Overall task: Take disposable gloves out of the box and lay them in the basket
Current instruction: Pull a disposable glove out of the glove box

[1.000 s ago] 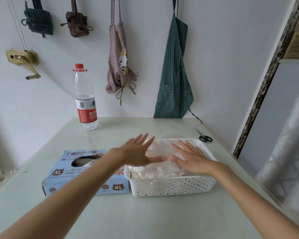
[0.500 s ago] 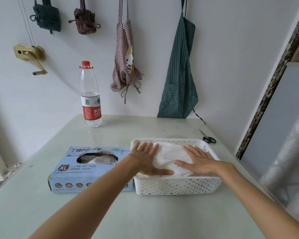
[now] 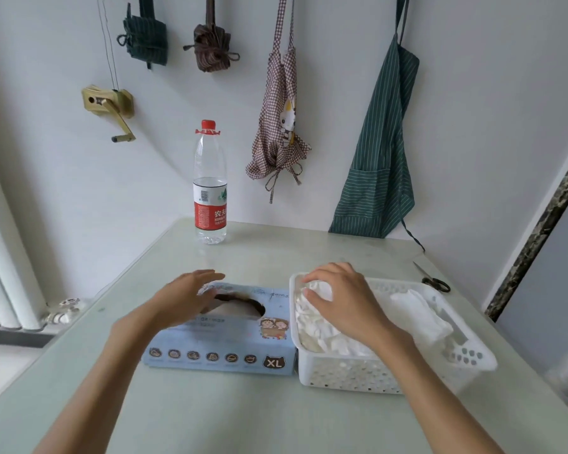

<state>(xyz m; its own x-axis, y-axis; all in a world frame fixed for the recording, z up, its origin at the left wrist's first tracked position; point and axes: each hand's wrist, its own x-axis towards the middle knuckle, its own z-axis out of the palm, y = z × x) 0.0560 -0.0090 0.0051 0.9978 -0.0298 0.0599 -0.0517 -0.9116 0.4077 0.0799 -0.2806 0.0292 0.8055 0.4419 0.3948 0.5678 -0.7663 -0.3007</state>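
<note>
The pale tabletop (image 3: 230,417) is slick, so the light glove box (image 3: 223,335) under the spread left hand (image 3: 184,298) may lift or slide. Right hand (image 3: 341,299) presses fingers curled into gloves (image 3: 312,326) heaped in the white basket (image 3: 374,371); they could spill.

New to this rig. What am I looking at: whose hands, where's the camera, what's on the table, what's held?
There is no robot here: a person works with bare hands, and the one wide-angle camera sits on their head, looking forward and down. That is why both forearms reach in from the bottom edge.

On the table lie a blue glove box and, to its right, a white basket with white gloves in it. A water bottle stands at the back and scissors lie at the far right. Aprons hang on the wall.

The left hand is over the box's opening, fingers straight, holding nothing. The right hand rests on the gloves in the basket, fingers curled on them.
</note>
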